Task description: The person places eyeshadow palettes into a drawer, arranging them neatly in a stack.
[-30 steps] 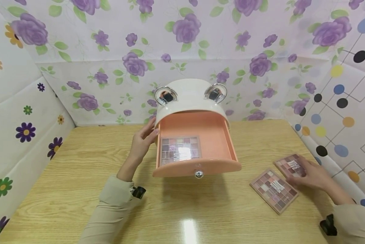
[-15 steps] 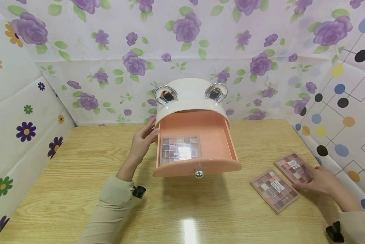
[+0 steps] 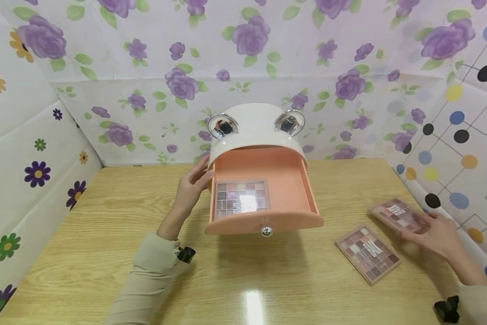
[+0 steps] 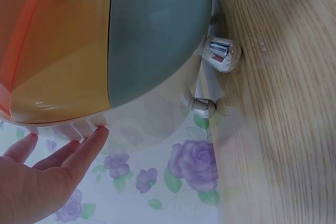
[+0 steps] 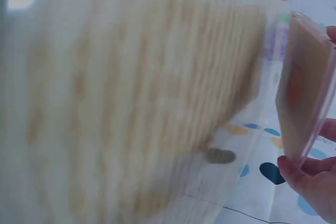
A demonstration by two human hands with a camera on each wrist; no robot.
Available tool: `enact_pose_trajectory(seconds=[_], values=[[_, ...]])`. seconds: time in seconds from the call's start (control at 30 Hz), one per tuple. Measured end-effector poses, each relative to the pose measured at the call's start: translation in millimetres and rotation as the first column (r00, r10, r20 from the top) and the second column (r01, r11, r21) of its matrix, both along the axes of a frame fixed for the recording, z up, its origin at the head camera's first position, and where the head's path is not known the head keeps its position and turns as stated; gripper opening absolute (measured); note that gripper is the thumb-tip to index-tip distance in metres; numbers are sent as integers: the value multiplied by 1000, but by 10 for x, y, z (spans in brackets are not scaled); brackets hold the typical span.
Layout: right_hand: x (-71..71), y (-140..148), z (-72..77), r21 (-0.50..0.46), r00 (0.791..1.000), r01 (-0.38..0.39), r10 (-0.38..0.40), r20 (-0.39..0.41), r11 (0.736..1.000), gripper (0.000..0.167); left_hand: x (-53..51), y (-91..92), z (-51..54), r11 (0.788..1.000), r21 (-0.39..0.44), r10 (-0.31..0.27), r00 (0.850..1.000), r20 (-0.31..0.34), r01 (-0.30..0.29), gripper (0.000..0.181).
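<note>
A white frog-shaped drawer box (image 3: 253,128) stands at the back of the table with its pink top drawer (image 3: 288,185) pulled out. One eyeshadow palette (image 3: 233,196) lies in the drawer's left part. My left hand (image 3: 189,187) rests its fingers against the box's left side; in the left wrist view the fingertips (image 4: 97,137) touch the white shell. With my right hand (image 3: 436,234) I pinch a second eyeshadow palette (image 3: 398,214) by its edge, tilted and raised off the table. Its plain back (image 5: 304,87) shows in the right wrist view. Another palette (image 3: 367,253) lies on the table.
Lower drawers in yellow (image 4: 68,61) and grey-green (image 4: 160,35) with metal knobs are shut, as the left wrist view shows. The wooden table (image 3: 117,216) meets flowered cloth (image 3: 146,90) behind and dotted cloth (image 3: 442,167) on the right.
My right hand has lifted its palette off the table and tilted it, shifting slightly right. My left hand has stayed against the box.
</note>
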State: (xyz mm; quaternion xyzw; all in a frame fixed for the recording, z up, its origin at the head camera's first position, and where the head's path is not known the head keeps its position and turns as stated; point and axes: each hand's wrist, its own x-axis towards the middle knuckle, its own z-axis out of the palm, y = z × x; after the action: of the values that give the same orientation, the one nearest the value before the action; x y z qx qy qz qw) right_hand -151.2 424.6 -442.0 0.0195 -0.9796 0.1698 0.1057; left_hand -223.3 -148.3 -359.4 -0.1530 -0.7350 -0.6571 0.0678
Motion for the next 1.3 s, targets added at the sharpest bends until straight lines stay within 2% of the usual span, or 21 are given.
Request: enact_pose_trajectory(seconds=[0.1,0.33,0.53,0.87,1.1,1.3], values=[[16,-27,59,-35,1000,11,-11,-16,999,78,-1,4,-2,1000,3,2,1000,2,-2,53],[36,-82,232,-92,1000,-20,18,-21,996,78,-8,-1,-18,1000,12,-1,1000,10,1,53],[45,-179,398,-77,993,-85,78,-88,993,79,-3,-5,-11,1000,10,3,1000,5,-3,53],[69,-409,659,-96,984,-141,129,-120,985,79,-6,-5,-11,1000,8,10,1000,10,-10,52],[91,-541,789,-127,977,-184,168,-129,975,77,-11,-3,-12,1000,15,-2,1000,3,2,52],[101,-654,872,-110,959,-234,211,-187,966,78,-15,-4,-13,1000,8,6,1000,7,-6,52]])
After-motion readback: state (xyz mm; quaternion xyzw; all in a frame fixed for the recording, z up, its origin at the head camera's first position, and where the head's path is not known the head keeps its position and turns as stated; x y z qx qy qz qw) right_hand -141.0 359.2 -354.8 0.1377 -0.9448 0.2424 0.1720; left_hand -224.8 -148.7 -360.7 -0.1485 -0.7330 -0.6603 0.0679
